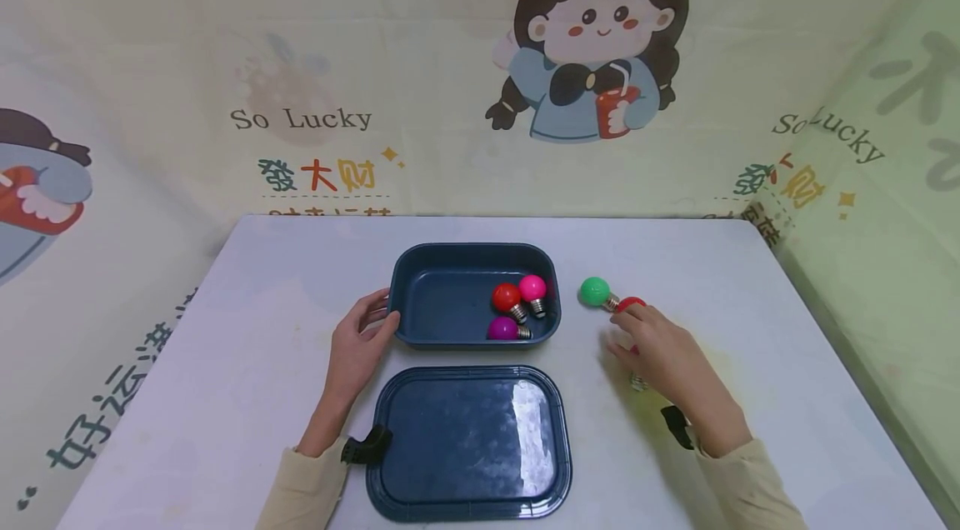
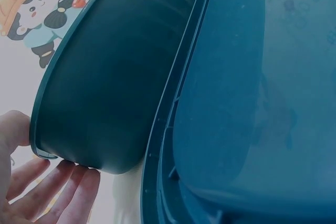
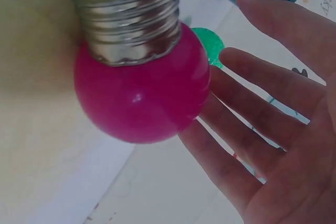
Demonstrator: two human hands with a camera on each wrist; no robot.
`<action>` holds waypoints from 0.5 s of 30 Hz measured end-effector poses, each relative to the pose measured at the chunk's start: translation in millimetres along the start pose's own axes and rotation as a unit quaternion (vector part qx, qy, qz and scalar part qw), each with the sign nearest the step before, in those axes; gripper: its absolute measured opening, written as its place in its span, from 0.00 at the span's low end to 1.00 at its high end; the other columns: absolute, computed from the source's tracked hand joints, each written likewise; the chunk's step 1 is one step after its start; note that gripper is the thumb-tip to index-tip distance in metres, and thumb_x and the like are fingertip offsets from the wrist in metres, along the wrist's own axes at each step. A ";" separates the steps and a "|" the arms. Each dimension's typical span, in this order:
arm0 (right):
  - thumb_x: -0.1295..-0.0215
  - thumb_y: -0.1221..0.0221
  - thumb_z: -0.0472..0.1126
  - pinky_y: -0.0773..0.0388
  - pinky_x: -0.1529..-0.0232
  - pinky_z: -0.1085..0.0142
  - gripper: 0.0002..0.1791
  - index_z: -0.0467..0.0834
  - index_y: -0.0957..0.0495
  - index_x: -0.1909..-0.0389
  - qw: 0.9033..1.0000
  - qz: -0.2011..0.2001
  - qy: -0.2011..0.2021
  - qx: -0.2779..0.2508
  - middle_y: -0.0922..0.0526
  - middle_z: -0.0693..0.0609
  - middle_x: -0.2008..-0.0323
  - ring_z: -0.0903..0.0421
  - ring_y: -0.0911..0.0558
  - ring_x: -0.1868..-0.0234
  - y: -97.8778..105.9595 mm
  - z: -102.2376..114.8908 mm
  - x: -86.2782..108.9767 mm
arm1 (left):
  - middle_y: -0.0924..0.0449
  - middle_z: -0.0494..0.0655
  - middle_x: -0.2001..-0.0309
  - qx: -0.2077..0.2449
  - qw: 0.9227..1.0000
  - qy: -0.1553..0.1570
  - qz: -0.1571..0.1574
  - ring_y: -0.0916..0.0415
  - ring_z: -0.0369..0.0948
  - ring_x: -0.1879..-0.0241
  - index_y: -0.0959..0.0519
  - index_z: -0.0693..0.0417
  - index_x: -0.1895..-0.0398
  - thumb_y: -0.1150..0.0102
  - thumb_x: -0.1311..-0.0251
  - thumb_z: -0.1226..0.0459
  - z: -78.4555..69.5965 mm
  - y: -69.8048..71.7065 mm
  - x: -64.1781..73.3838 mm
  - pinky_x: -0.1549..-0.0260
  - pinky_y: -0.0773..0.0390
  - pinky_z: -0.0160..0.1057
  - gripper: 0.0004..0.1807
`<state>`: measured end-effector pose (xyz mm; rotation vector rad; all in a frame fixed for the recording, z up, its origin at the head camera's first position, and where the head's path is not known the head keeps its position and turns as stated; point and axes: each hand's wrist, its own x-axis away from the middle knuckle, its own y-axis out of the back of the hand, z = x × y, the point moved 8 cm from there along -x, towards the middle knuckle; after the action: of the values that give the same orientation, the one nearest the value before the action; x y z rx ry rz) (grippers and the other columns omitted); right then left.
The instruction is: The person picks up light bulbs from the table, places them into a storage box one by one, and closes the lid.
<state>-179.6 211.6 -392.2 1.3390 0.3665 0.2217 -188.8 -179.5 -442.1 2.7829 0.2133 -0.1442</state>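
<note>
Here, three bulbs [image 1: 506, 295] lie in one container [image 1: 442, 309].

Navy box [image 1: 438, 305], magenta bulb [image 3: 142, 103], half-hidden bulb [image 1: 630, 302] seemingly red

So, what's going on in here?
Someone's left hand holds the left end of a blue box. The right hand, fingers open, is over the table, where it partly hides a red bulb and a dark pink bulb; a green bulb lies close by. Inside the box are another red bulb, a pink bulb and a purple bulb. A lid lies on the near side.
</note>
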 end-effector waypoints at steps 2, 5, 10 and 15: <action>0.49 0.24 0.39 0.15 0.59 0.53 0.22 0.35 0.17 0.54 1.000 0.008 -0.008 -0.002 0.16 0.43 0.59 0.49 0.20 0.61 -1.3 -1.5 1.0 | 0.22 0.55 0.41 0.001 1.000 0.001 0.000 0.23 0.48 0.43 0.26 0.52 0.34 0.39 0.32 0.59 0.3 0.1 0.2 0.53 0.27 0.18 0.24; 0.50 0.24 0.40 0.15 0.60 0.55 0.23 0.36 0.16 0.53 1.000 0.019 -0.021 -0.004 0.16 0.43 0.61 0.51 0.22 0.63 -4.0 -4.1 2.2 | 0.22 0.55 0.40 -0.001 1.000 0.002 0.000 0.23 0.48 0.43 0.26 0.52 0.34 0.39 0.32 0.58 1.2 0.1 0.1 0.53 0.27 0.18 0.25; 0.51 0.24 0.40 0.15 0.61 0.57 0.22 0.36 0.16 0.55 0.999 0.033 -0.035 -0.008 0.16 0.44 0.62 0.51 0.22 0.63 -7.6 -8.5 4.9 | 0.22 0.54 0.41 -0.001 1.000 -0.002 0.000 0.23 0.48 0.43 0.26 0.51 0.34 0.39 0.33 0.57 1.0 0.0 0.0 0.53 0.26 0.19 0.25; 0.51 0.23 0.39 0.15 0.61 0.56 0.22 0.36 0.16 0.56 0.998 0.044 -0.043 -0.012 0.16 0.42 0.61 0.50 0.20 0.62 -11.0 -11.8 7.8 | 0.22 0.54 0.41 -0.002 1.000 -0.004 0.000 0.23 0.47 0.43 0.27 0.51 0.34 0.39 0.33 0.57 0.9 -0.1 -0.1 0.54 0.26 0.19 0.25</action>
<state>-177.5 222.6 -406.1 1.3381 0.2327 0.2399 -188.9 -179.8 -443.0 2.7769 0.2111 -0.1552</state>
